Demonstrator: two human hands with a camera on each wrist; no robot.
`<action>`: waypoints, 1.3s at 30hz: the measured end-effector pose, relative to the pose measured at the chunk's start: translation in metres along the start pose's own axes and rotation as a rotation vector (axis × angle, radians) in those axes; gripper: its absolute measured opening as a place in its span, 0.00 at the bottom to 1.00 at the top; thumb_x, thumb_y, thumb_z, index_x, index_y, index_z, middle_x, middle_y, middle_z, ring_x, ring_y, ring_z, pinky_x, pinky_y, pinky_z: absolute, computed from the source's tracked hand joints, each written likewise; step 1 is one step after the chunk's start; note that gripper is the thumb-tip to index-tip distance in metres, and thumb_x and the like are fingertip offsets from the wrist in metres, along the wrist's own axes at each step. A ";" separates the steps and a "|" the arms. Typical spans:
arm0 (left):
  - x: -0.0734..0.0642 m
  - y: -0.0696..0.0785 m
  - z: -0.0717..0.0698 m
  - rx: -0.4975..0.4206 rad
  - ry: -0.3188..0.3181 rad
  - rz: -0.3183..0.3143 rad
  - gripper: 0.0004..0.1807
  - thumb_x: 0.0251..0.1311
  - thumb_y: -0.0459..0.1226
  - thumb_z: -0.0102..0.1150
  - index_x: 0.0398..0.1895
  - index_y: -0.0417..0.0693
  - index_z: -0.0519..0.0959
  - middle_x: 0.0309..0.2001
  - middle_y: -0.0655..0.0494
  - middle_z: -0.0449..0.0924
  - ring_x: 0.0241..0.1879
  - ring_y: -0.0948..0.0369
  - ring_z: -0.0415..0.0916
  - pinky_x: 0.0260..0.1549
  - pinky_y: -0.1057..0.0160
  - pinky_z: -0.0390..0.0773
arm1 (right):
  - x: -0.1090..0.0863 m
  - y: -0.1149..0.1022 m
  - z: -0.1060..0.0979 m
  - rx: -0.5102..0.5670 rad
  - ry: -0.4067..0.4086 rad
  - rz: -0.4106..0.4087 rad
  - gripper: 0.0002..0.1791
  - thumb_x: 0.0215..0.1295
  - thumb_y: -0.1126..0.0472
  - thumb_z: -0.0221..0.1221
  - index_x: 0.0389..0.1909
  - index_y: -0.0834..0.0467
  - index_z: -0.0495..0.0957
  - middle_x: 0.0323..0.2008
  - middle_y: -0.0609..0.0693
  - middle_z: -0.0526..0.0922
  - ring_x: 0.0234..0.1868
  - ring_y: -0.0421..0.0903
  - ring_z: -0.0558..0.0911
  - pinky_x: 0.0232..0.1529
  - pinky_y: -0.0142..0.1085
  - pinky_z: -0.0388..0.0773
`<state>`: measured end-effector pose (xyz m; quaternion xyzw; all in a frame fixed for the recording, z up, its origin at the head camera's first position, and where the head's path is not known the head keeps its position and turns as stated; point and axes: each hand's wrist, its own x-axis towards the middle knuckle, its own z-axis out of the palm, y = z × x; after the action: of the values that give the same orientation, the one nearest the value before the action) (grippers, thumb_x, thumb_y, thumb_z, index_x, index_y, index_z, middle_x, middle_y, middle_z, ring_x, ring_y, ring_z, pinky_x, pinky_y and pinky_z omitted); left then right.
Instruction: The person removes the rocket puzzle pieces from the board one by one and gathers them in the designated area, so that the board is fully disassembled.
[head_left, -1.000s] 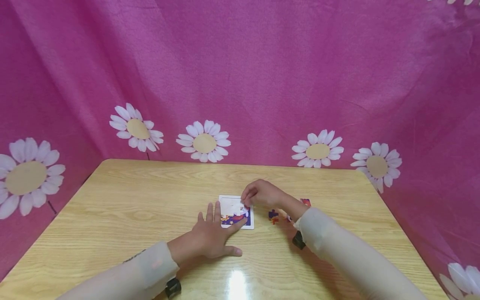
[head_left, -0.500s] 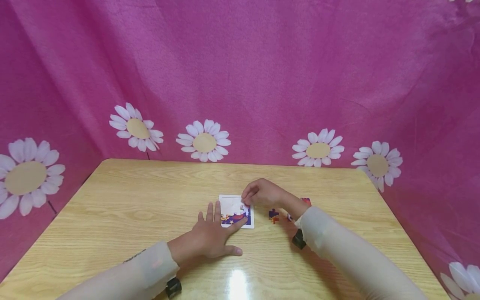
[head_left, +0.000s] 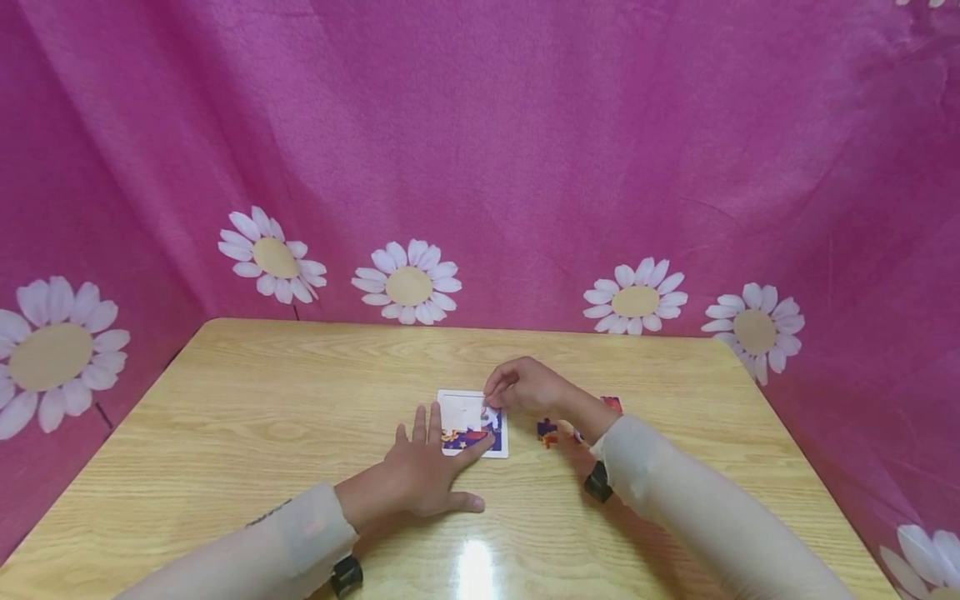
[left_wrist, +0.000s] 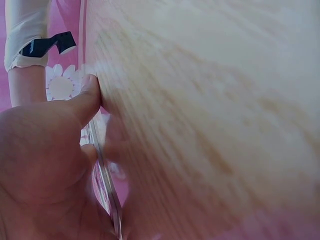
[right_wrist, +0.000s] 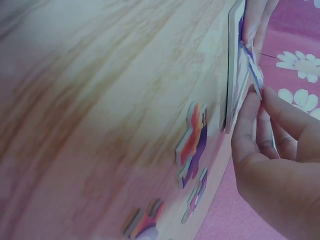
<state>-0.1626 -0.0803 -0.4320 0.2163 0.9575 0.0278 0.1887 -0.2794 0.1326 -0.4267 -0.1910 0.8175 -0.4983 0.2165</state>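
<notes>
A small square jigsaw board with a white border lies mid-table. Its lower strip and right side show purple picture pieces, while the rest of its bed is bare white. My left hand lies spread flat, its fingers across the near and left part of the board. At the board's right side, my right hand pinches a jigsaw piece between thumb and fingertips. In the right wrist view that piece stands tilted, one edge at the board. The left wrist view catches the left thumb and the board's edge.
Several loose jigsaw pieces lie right of the board, among them an orange-and-purple one and a red one, partly behind the right forearm. The wooden table meets a pink flowered curtain at its back and sides.
The piece at my right fingertips has shifted and turned slightly at the board's right side. The right hand has barely moved; the left hand has stayed in place.
</notes>
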 end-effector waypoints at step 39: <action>0.000 0.000 0.002 -0.006 0.012 0.000 0.47 0.58 0.77 0.47 0.80 0.87 0.47 0.79 0.24 0.33 0.78 0.27 0.33 0.70 0.25 0.48 | -0.062 0.034 -0.057 0.010 0.075 0.048 0.07 0.67 0.70 0.66 0.43 0.69 0.82 0.38 0.57 0.87 0.39 0.45 0.83 0.43 0.37 0.83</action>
<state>-0.1618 -0.0808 -0.4334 0.2158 0.9585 0.0320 0.1836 -0.2624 0.2215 -0.4239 -0.1515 0.8268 -0.5040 0.1988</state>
